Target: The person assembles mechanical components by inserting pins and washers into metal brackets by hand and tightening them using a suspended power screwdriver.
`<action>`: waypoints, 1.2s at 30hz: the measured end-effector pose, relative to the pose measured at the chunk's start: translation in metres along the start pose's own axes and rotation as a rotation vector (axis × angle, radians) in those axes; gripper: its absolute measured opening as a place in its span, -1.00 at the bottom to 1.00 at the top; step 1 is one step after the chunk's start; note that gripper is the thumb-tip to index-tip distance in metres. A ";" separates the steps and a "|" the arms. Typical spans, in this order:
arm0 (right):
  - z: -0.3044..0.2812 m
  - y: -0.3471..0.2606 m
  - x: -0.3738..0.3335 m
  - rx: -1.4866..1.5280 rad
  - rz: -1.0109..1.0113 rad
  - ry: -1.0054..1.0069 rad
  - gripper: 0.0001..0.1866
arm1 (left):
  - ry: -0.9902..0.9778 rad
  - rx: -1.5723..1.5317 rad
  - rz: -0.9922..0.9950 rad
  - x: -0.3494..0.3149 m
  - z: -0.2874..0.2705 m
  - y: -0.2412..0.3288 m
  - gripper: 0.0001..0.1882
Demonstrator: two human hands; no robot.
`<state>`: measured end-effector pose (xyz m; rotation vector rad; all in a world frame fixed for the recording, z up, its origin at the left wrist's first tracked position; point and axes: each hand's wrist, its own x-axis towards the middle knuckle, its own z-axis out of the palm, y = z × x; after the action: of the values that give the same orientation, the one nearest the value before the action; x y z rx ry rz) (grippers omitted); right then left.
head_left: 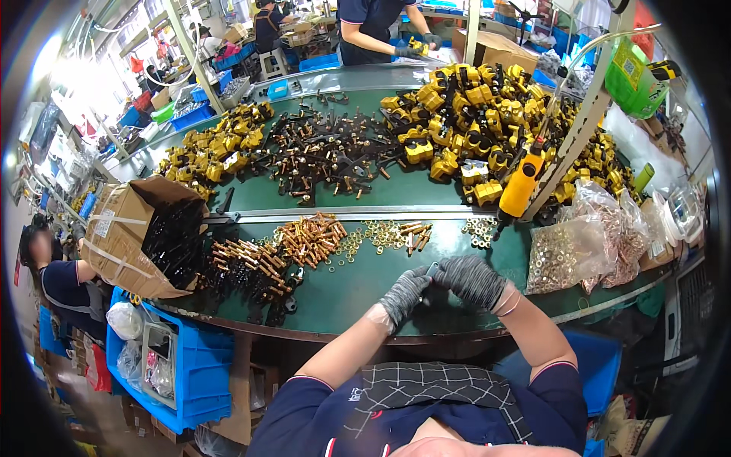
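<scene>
My left hand [405, 295] and my right hand [474, 282], both in grey knit gloves, meet above the front edge of the green table [365, 305]. Closed fingers of both hands grip a small grey metal part [432, 270], mostly hidden by the gloves, so its kind is unclear. Beyond the hands lie brass-coloured rings [381, 234] and copper-coloured bolts [311, 238]. A few more rings [478, 231] lie behind my right hand. Copper bolts with black parts [255, 276] are heaped to the left.
A cardboard box [122, 236] of black parts tips open at left. Yellow housings [464, 114] pile up at the back. An orange power screwdriver [521, 186] hangs near a metal post. Bags of rings [563, 255] lie right. A blue crate [202, 373] stands below left; a co-worker [373, 30] stands opposite.
</scene>
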<state>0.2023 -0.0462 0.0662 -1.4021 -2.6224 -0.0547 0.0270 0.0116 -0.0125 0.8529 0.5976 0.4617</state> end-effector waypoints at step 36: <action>-0.036 0.046 0.003 -0.003 0.404 1.180 -0.66 | 0.015 -0.038 0.030 -0.010 -0.006 0.003 -0.75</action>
<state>0.2430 -0.0223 0.0998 -1.2696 -1.3648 -0.6138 0.0154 0.0109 -0.0102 0.8236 0.5884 0.5058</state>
